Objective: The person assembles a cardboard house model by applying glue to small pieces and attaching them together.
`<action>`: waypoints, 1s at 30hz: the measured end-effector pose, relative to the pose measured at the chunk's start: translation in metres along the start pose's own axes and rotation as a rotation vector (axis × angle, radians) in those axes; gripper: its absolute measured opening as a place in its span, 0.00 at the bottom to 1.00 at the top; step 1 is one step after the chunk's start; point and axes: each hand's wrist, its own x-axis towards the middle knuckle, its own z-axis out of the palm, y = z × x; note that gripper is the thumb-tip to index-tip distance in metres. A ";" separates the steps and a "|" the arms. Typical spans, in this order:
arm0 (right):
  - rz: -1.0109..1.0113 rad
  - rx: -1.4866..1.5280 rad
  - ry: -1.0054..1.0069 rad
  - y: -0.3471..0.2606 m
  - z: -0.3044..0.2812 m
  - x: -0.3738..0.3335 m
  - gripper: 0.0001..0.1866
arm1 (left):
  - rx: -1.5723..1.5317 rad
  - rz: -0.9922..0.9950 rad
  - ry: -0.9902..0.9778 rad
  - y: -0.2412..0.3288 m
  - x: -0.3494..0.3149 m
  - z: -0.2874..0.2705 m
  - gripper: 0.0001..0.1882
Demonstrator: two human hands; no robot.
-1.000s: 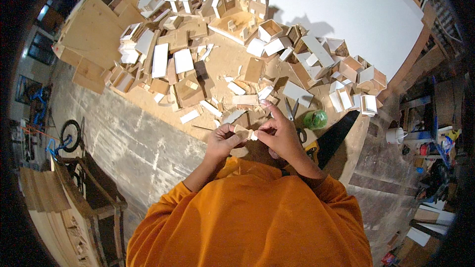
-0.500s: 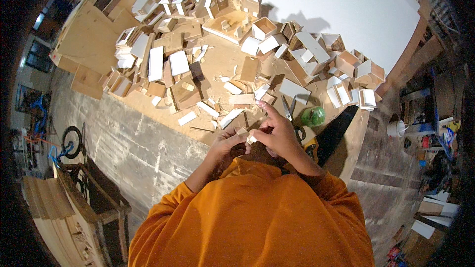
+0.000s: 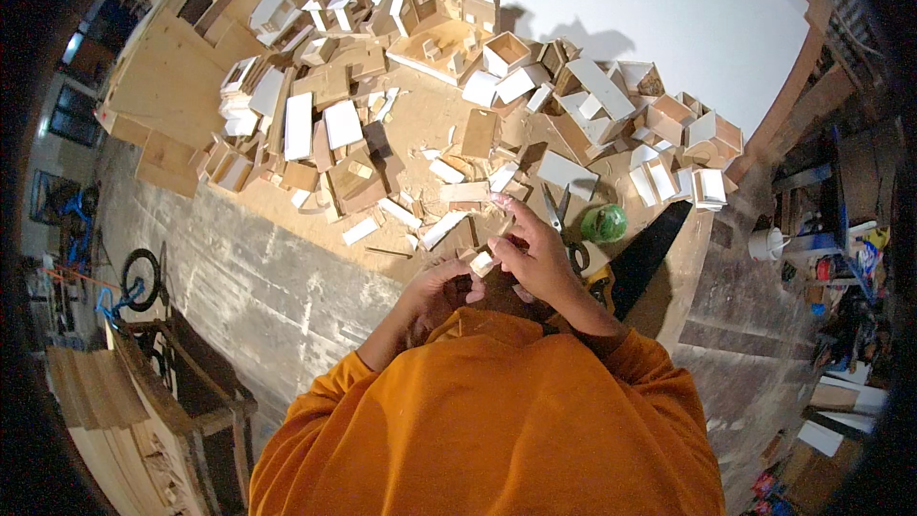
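Observation:
Close in front of my body, at the near edge of the workbench [image 3: 368, 268], both hands meet on a small pale wooden block piece [image 3: 481, 264]. My left hand [image 3: 441, 287] pinches it from the left, fingers bent. The thumb of my right hand [image 3: 537, 256] presses on its right side, while that hand's index finger stretches forward with a whitish smear at the tip. Just beyond the fingertip lies a flat strip of wood [image 3: 465, 192]. Scissors [image 3: 556, 210] lie to the right of my right hand, beside a round green object [image 3: 604, 224].
A handsaw [image 3: 652, 253] with a yellow handle lies at the right edge. White and brown offcuts [image 3: 444, 229] litter the middle. Small model houses [image 3: 420, 10] and open boxes [image 3: 602, 91] fill the far side, before a large white panel [image 3: 669, 19]. Plywood [image 3: 162, 76] stands left.
The small wooden piece has turned between my fingers and now shows a broader pale face. My left fingers have shifted slightly around it; my right index finger stays stretched out.

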 end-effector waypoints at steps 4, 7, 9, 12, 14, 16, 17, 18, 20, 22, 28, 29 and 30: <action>-0.127 -0.062 -0.001 0.003 -0.002 0.000 0.32 | -0.020 -0.007 0.017 -0.001 0.002 -0.006 0.09; -0.232 -0.032 -0.043 0.001 -0.004 0.000 0.33 | -0.050 0.011 0.016 -0.003 0.001 -0.008 0.09; -0.261 -0.016 -0.096 -0.005 -0.005 -0.003 0.34 | -0.020 0.006 0.021 -0.003 0.002 -0.007 0.12; -0.202 -0.004 -0.147 -0.012 -0.005 -0.005 0.35 | 0.016 0.005 0.024 -0.003 0.004 -0.009 0.14; -0.211 0.028 -0.155 -0.012 -0.005 -0.004 0.37 | 0.015 -0.010 0.023 -0.003 0.004 -0.009 0.13; -0.215 0.068 -0.150 -0.011 -0.005 -0.004 0.38 | -0.010 -0.040 0.021 -0.001 0.001 -0.005 0.11; -0.214 0.093 -0.142 -0.010 -0.007 -0.005 0.39 | -0.019 -0.004 0.020 -0.001 -0.001 0.000 0.12; -0.213 0.118 -0.133 -0.009 -0.008 -0.006 0.40 | -0.028 0.032 0.019 -0.001 -0.004 0.006 0.12; -0.216 0.226 -0.105 -0.002 -0.010 -0.005 0.39 | -0.045 0.068 -0.036 0.000 -0.005 0.006 0.13; -0.204 0.258 -0.105 -0.001 -0.013 -0.006 0.39 | -0.062 0.072 -0.144 0.002 -0.007 0.000 0.13; -0.178 0.043 -0.139 -0.014 -0.017 -0.013 0.41 | -0.045 0.112 -0.093 0.000 -0.007 0.010 0.10; -0.180 0.028 -0.147 -0.014 -0.016 -0.013 0.41 | -0.048 0.116 -0.079 -0.002 -0.006 0.009 0.10; -0.181 0.013 -0.152 -0.014 -0.015 -0.014 0.42 | -0.049 0.119 -0.066 -0.004 -0.005 0.008 0.10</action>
